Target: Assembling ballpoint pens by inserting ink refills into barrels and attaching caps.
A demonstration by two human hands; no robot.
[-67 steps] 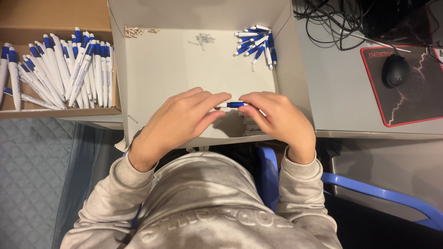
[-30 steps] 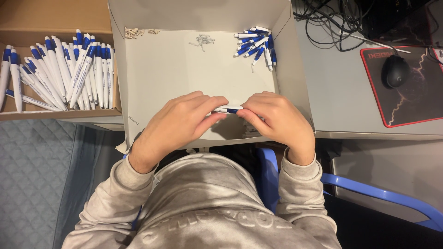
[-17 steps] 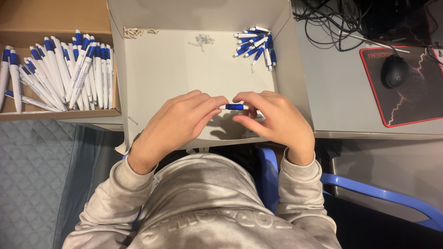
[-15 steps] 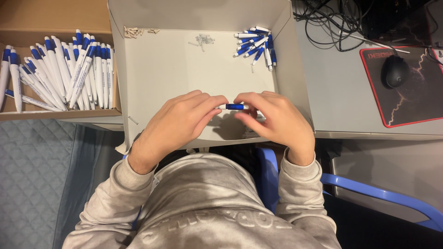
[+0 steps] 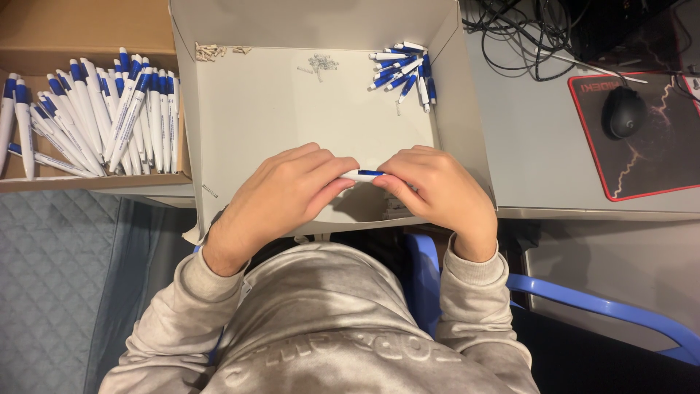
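A white and blue pen (image 5: pixel 362 174) is held between both hands over the near edge of a shallow white box (image 5: pixel 277 109). My left hand (image 5: pixel 288 191) pinches its white end. My right hand (image 5: pixel 437 188) pinches its blue end. Inside the box, a small heap of blue and white pen parts (image 5: pixel 405 69) lies at the far right, small metal springs (image 5: pixel 319 64) lie at the far middle, and tiny tan pieces (image 5: pixel 215 51) sit in the far left corner. Most of the pen is hidden by my fingers.
A cardboard box (image 5: pixel 29 29) on the left holds several finished white and blue pens (image 5: pixel 95 120). On the grey desk at the right lie a black mouse (image 5: pixel 624 111) on a red-edged mat (image 5: pixel 660 171) and tangled cables (image 5: pixel 525 36). A blue chair arm (image 5: pixel 583 299) is below.
My hands have stayed over the box's near edge with the pen between them. The fingers have shifted slightly, so a bit more or less of the blue part shows.
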